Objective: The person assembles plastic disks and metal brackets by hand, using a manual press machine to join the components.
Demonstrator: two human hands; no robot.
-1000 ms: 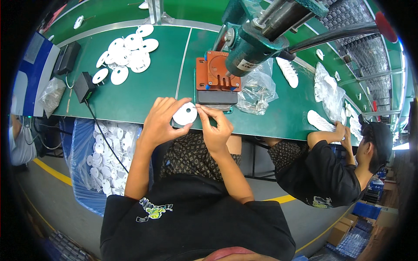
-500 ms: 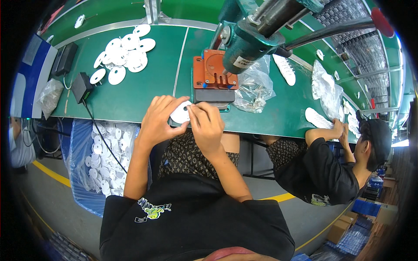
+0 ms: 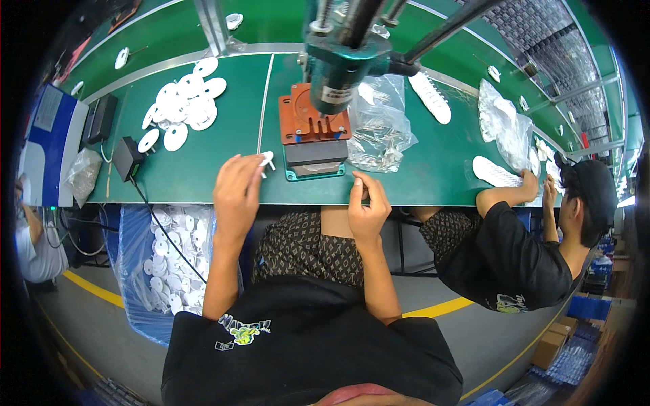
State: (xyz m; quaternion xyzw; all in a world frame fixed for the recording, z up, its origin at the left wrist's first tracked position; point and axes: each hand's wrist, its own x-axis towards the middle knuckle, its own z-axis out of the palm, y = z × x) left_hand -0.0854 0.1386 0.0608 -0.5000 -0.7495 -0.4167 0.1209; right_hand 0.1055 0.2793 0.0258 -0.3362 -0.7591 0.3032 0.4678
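Note:
My left hand is closed on a small white plastic disc, tilted nearly edge-on, with short prongs sticking out of it. The hand is over the table's front edge. My right hand is apart from it, its thumb and curled fingers drawn together at the front edge; whatever they may pinch is too small to make out. Just beyond that hand lies a clear plastic bag of thin metal pins. Between the hands, farther back, stands a green hand press over an orange-red fixture on a dark block.
White discs are piled on the table's left. A blue-lined bin below holds more. A black box with a cable sits at the left. White slotted parts lie right of the press. A co-worker sits at the right.
My hands have come apart: the left keeps the white disc and has turned it edge-on, while the right has let go of it and moved right, toward the pin bag. The view has shifted slightly.

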